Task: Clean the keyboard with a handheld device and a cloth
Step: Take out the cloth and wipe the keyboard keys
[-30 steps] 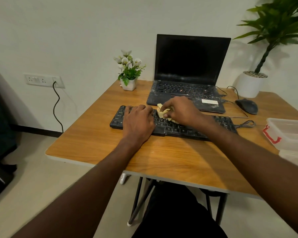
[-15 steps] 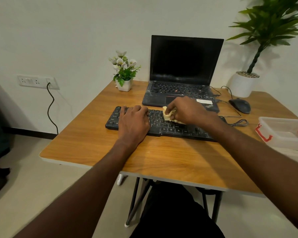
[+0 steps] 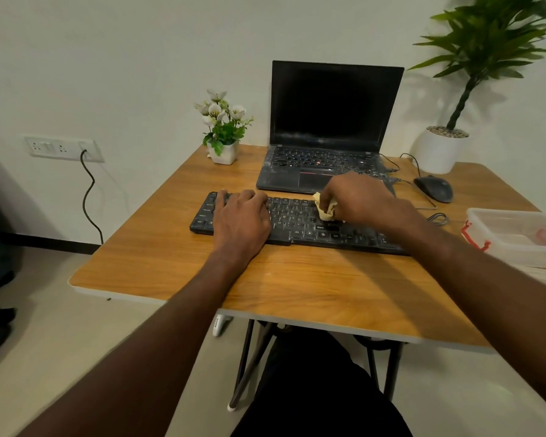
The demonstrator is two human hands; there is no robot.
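A black keyboard [image 3: 300, 223] is lying across the middle of the wooden desk [image 3: 158, 253], parallel to its near edge, with a broad strip of bare wood stretching between the keyboard and that edge and more bare wood running out to the desk's left edge. Just behind it an open laptop [image 3: 328, 130] is sitting, nearly touching the keyboard's far side. A black mouse [image 3: 434, 188] is lying off to the right, and a clear plastic box [image 3: 517, 234] with red clips is crowding the desk's right edge. The left hand [image 3: 241, 219] is resting flat on the keyboard's left part, its grip released, fingers spread over the keys. The right hand [image 3: 356, 198] is clenching a crumpled yellow cloth [image 3: 325, 209] and pressing it onto the keys right of centre.
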